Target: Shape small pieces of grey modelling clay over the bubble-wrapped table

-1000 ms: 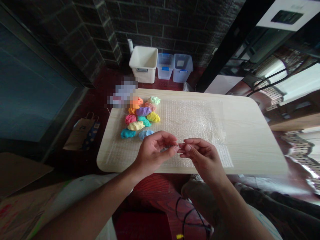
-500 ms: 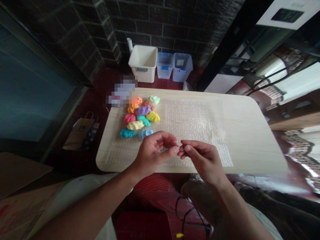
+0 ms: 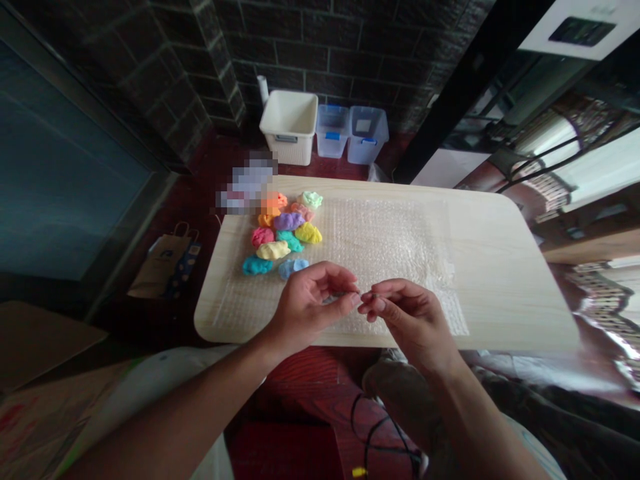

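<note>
My left hand (image 3: 315,300) and my right hand (image 3: 407,313) meet fingertip to fingertip over the near part of a bubble wrap sheet (image 3: 370,233). Both are pinched closed; whatever sits between the fingertips is too small to make out. Beyond my left hand lies a light blue lump of modelling clay (image 3: 293,268), partly covered by that hand. Around it are several more soft lumps, among them a teal one (image 3: 257,265), a pale yellow one (image 3: 273,250), a purple one (image 3: 289,221) and a bright yellow one (image 3: 309,233).
The wooden table (image 3: 515,267) has rounded corners. Behind it on the floor stand a cream bin (image 3: 290,143) and two clear boxes (image 3: 333,127) by a dark brick wall. A paper bag (image 3: 160,263) is at the left; a black cable (image 3: 367,440) lies below the table.
My right hand's fingers have shifted slightly and its thumb has slid a little lower. My left hand stays nearly in place; the clay lumps lie as before.
</note>
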Tool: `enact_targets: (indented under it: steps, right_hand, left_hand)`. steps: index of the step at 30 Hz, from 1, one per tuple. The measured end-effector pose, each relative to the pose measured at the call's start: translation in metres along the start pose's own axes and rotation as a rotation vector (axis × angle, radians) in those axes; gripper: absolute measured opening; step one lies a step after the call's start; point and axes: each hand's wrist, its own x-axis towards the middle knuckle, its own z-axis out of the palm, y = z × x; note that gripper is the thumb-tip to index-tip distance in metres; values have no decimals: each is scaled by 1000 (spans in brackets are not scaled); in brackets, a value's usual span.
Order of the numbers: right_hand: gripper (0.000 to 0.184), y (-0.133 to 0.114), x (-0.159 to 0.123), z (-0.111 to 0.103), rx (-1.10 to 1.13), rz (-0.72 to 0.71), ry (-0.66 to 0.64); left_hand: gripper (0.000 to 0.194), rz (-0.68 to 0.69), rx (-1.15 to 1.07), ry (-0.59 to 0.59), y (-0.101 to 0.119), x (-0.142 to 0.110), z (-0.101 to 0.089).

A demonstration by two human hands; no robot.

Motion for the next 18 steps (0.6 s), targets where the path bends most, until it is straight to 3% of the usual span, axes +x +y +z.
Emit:
enact_targets:
  steps: [8,18]
  right_hand:
    - [10,5,-1,-7,-107,-63,-10]
    - [11,0,-2,0,-215,-91,47]
  left_hand:
    - [21,-12,-16,0,2,-1,1]
    - [21,16,26,-29,3,-2,1]
